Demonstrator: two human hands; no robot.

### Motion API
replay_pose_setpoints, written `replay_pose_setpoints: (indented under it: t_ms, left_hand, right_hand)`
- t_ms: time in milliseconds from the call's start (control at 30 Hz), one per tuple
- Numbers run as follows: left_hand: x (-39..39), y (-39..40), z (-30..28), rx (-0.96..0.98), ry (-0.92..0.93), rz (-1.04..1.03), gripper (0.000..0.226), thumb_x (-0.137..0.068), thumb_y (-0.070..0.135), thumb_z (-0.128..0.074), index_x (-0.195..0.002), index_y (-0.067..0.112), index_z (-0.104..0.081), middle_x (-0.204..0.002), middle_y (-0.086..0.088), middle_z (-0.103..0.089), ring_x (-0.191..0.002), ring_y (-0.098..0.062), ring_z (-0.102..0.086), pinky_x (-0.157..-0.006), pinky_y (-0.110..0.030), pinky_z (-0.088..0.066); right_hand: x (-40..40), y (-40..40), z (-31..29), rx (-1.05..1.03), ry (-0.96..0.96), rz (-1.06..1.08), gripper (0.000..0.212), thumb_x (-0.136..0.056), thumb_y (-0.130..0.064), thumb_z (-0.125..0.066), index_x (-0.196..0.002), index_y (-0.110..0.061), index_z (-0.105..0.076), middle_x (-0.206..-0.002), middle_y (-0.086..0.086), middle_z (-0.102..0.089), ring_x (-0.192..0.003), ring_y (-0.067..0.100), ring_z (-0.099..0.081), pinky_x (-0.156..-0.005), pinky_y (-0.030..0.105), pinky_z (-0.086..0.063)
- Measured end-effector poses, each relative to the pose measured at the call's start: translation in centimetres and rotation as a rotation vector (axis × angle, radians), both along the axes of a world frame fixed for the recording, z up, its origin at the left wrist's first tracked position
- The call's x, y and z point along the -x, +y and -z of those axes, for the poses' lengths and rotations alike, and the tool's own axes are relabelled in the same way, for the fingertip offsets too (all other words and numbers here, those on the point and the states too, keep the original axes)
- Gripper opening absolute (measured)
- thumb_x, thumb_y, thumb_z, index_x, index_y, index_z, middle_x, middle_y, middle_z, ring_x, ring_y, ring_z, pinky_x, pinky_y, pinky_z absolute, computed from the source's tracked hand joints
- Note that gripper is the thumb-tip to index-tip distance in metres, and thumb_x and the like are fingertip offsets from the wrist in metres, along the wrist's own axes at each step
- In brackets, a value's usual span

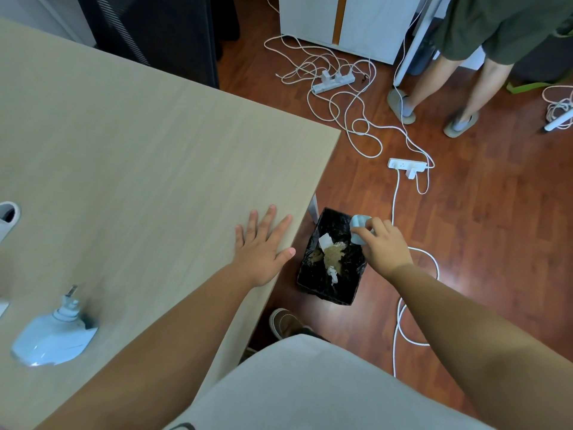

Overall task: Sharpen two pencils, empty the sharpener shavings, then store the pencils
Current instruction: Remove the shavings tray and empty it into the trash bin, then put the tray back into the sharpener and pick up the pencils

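The left hand (pixel 263 243) lies flat, fingers spread, on the pale wooden surface (pixel 139 144) near its edge. To its right, the right hand (pixel 383 246) grips a light blue shavings drawer (pixel 359 226) over a black-lined bin (pixel 331 259) on the floor. Shavings lie in the bin just below that hand. The blue sharpener body (pixel 52 339) sits on the surface, well left of the left hand.

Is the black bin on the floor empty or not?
Not empty: the bin holds brownish shavings and white paper scraps.
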State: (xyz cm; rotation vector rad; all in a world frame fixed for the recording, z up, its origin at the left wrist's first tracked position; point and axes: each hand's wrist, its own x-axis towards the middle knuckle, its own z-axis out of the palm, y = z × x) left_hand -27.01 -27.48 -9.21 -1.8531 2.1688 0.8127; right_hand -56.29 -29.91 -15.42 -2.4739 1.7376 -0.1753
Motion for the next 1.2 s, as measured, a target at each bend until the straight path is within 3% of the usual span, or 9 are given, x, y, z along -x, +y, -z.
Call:
replay_pose_setpoints:
  t_ms: [533,600,667,733,800,867,1033,1133,1200]
  left_hand:
    - [-0.1,0.0,-0.1,0.008,0.010,-0.001,0.065,-0.095,0.060,-0.026,-0.145,0.048,0.013,-0.154,0.011,0.033,-0.138,-0.025,0.037,-0.113,-0.055,0.016]
    - [-0.1,0.0,-0.2,0.018,0.017,-0.001,0.066,-0.094,0.060,-0.028,-0.145,0.048,0.011,-0.154,0.011,0.031,-0.139,-0.025,0.035,-0.113,-0.054,0.015]
    - [-0.3,0.0,-0.4,0.027,0.028,0.001,0.067,-0.094,0.059,-0.032,-0.146,0.048,0.008,-0.156,0.011,0.028,-0.140,-0.025,0.032,-0.113,-0.054,0.014]
    - [-0.6,-0.1,-0.7,0.021,0.050,0.006,0.069,-0.093,0.058,-0.038,-0.147,0.047,0.003,-0.157,0.012,0.023,-0.143,-0.025,0.027,-0.114,-0.054,0.011]
    - [-1.1,-0.3,-1.3,-0.001,0.100,-0.014,0.068,-0.093,0.053,-0.044,-0.149,0.042,-0.007,-0.159,0.011,0.015,-0.146,-0.024,0.018,-0.116,-0.053,0.006]
    - [-1.7,-0.2,-2.1,-0.026,0.171,-0.086,0.063,-0.093,0.047,-0.048,-0.148,0.037,-0.020,-0.161,0.009,0.004,-0.147,-0.021,0.010,-0.117,-0.050,0.002]
    - [-5.6,1.8,-4.3,0.167,0.224,-0.291,0.048,-0.093,0.041,-0.053,-0.139,0.033,-0.042,-0.156,0.003,-0.024,-0.147,-0.024,-0.006,-0.118,-0.046,-0.008]
    - [-8.9,3.7,-5.8,0.305,0.255,-0.416,0.039,-0.091,0.035,-0.059,-0.129,0.030,-0.054,-0.145,0.000,-0.042,-0.142,-0.028,-0.023,-0.116,-0.044,-0.022]
    - [-11.0,5.2,-6.6,0.378,0.243,-0.504,0.033,-0.091,0.033,-0.061,-0.124,0.030,-0.059,-0.138,0.002,-0.048,-0.139,-0.027,-0.026,-0.113,-0.044,-0.027]
  right_hand:
    - [0.3,-1.2,-0.1,0.017,0.006,-0.038,0.048,-0.066,0.001,-0.069,-0.109,-0.019,-0.063,-0.096,0.012,-0.056,-0.076,0.032,-0.050,-0.062,0.038,-0.048]
    - [-0.1,-1.2,-0.8,-0.145,-0.154,0.180,0.048,-0.071,0.000,-0.066,-0.115,-0.020,-0.063,-0.102,0.012,-0.053,-0.087,0.032,-0.050,-0.073,0.035,-0.047]
    - [-0.7,-1.2,-2.1,-0.382,-0.454,0.548,0.049,-0.078,-0.004,-0.063,-0.124,-0.019,-0.059,-0.114,0.012,-0.050,-0.096,0.028,-0.051,-0.082,0.030,-0.043]
    - [-1.2,-1.2,-3.4,-0.570,-0.864,0.862,0.049,-0.082,-0.003,-0.064,-0.130,-0.011,-0.054,-0.116,0.011,-0.056,-0.091,0.022,-0.056,-0.082,0.028,-0.044]
    - [-1.3,-1.0,-4.1,-0.716,-1.206,1.014,0.044,-0.087,-0.001,-0.061,-0.129,-0.009,-0.053,-0.100,0.004,-0.063,-0.080,0.016,-0.059,-0.073,0.025,-0.046]
    - [-1.1,-0.8,-4.4,-0.814,-1.392,1.044,0.040,-0.091,-0.005,-0.056,-0.129,-0.012,-0.053,-0.092,-0.001,-0.064,-0.077,0.012,-0.058,-0.071,0.022,-0.045]
    - [-2.2,-1.7,-6.8,-0.929,-1.681,0.867,0.057,-0.086,-0.006,-0.062,-0.137,-0.024,-0.042,-0.110,0.006,-0.064,-0.095,0.021,-0.059,-0.085,0.029,-0.049]
    - [-4.9,-3.2,-9.6,-1.047,-1.694,0.663,0.080,-0.055,-0.019,-0.088,-0.126,-0.027,-0.051,-0.114,0.008,-0.065,-0.101,0.024,-0.061,-0.087,0.033,-0.053]
    - [-7.6,-4.2,-10.9,-1.129,-1.618,0.539,0.080,-0.045,-0.024,-0.092,-0.117,-0.024,-0.056,-0.111,0.008,-0.067,-0.099,0.025,-0.064,-0.082,0.032,-0.056]
